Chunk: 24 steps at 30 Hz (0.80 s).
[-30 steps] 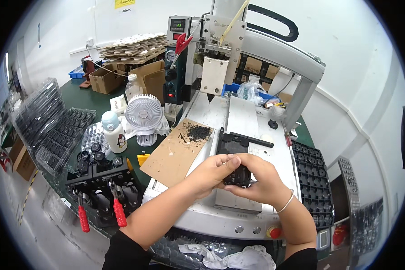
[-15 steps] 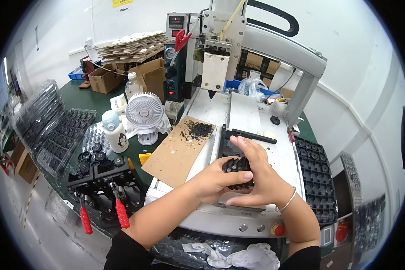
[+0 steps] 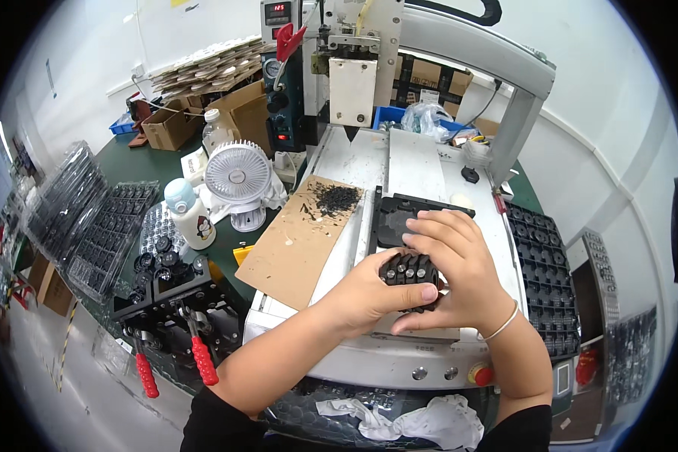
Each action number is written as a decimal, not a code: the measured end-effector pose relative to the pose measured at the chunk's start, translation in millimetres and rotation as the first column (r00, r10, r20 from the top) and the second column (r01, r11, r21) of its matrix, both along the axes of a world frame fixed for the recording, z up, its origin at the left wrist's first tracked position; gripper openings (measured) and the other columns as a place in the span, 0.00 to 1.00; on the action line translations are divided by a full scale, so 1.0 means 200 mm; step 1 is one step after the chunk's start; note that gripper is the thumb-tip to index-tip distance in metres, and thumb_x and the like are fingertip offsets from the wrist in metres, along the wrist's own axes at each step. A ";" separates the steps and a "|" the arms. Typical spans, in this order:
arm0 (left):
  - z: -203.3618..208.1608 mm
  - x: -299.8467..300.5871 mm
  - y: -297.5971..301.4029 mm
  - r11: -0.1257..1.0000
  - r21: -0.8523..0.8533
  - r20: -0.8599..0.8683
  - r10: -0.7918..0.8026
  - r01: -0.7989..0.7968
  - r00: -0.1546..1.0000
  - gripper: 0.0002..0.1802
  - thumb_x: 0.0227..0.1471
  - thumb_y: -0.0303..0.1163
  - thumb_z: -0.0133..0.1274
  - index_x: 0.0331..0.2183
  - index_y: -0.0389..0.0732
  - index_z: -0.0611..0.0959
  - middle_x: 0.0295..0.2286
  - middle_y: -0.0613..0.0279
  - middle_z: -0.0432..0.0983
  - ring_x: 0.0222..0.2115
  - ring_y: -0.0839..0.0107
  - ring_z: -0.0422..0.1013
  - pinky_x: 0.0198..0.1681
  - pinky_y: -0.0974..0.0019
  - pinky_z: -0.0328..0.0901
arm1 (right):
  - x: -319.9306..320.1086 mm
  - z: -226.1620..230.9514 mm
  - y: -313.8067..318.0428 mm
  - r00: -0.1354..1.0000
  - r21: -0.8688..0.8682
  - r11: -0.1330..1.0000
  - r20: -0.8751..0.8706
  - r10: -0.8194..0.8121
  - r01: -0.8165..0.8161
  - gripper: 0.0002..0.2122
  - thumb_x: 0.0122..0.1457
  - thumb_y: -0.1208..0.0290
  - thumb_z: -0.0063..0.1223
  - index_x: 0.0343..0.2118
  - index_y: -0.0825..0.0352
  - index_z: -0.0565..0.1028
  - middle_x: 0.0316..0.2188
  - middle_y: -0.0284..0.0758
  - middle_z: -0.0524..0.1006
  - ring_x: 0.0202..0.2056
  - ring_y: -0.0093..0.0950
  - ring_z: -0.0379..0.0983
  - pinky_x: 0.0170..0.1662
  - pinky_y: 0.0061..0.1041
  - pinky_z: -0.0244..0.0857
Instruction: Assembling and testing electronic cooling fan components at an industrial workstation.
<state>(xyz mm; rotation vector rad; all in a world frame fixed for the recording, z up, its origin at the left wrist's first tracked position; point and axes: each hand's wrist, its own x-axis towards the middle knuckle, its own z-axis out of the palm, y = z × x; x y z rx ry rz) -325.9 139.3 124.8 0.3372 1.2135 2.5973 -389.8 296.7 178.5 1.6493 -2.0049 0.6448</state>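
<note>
Take the black ribbed block [image 3: 408, 269] between your hands as the clock's centre; it hangs above the front part of the white machine bed [image 3: 358, 192]. At 9 o'clock, the clamp fixture [image 3: 179, 301] on the desk [image 3: 132, 162] points its red handles toward you, and your left sleeve or forearm could catch one if it swings wide. Toward 10 o'clock, the cardboard sheet [image 3: 282, 264] carries loose black scraps [image 3: 337, 199]; brushing it could scatter bits onto the bed.

Your left hand [image 3: 360, 297] has its grip closed on the block, thumb across the near face. That thumb seems to do much of the holding, so if it slackens, the block could tip or its pieces slide apart. At 12 o'clock, the black plate [image 3: 396, 218] lies just beyond, where a dropped piece could land hard. Your right hand [image 3: 467, 275] is half-curled with its grip loose and spread around the right side; whether it touches, you cannot tell, so it may not catch a slip. At 5 o'clock, the red button [image 3: 481, 375] sits near your right forearm, and a low elbow could bump it.
</note>
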 end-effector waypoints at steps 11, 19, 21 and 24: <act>0.00 0.01 -0.04 0.996 -0.084 0.042 0.021 -0.018 0.999 0.28 0.48 0.32 0.63 0.49 0.35 0.70 0.39 0.59 0.74 0.40 0.73 0.72 0.40 0.69 0.70 | -0.04 -0.07 -0.02 0.977 -0.001 0.978 0.040 0.209 -0.209 0.34 0.36 0.69 0.72 0.50 0.68 0.68 0.42 0.40 0.75 0.42 0.40 0.73 0.47 0.35 0.67; 0.01 0.03 -0.05 0.995 0.098 0.099 -0.039 0.029 0.994 0.26 0.53 0.34 0.59 0.51 0.38 0.68 0.42 0.61 0.72 0.41 0.75 0.72 0.40 0.71 0.70 | -0.03 -0.06 0.00 0.965 -0.060 0.973 0.127 0.229 -0.223 0.35 0.37 0.70 0.71 0.51 0.66 0.67 0.43 0.40 0.75 0.43 0.40 0.73 0.47 0.34 0.68; 0.01 0.02 -0.06 0.996 0.073 0.026 -0.056 0.054 0.998 0.25 0.54 0.33 0.57 0.50 0.37 0.69 0.42 0.62 0.73 0.41 0.75 0.72 0.40 0.72 0.69 | -0.03 -0.07 0.00 0.952 -0.095 0.971 0.195 0.236 -0.221 0.35 0.37 0.68 0.72 0.51 0.65 0.66 0.44 0.40 0.75 0.43 0.40 0.73 0.47 0.34 0.68; 0.00 0.01 -0.07 0.996 0.066 0.046 -0.058 0.055 0.997 0.23 0.54 0.31 0.57 0.49 0.36 0.70 0.41 0.62 0.73 0.41 0.75 0.72 0.40 0.72 0.69 | -0.03 -0.08 0.00 0.951 -0.109 0.971 0.207 0.231 -0.212 0.35 0.38 0.66 0.72 0.51 0.65 0.67 0.44 0.40 0.75 0.44 0.40 0.73 0.47 0.34 0.68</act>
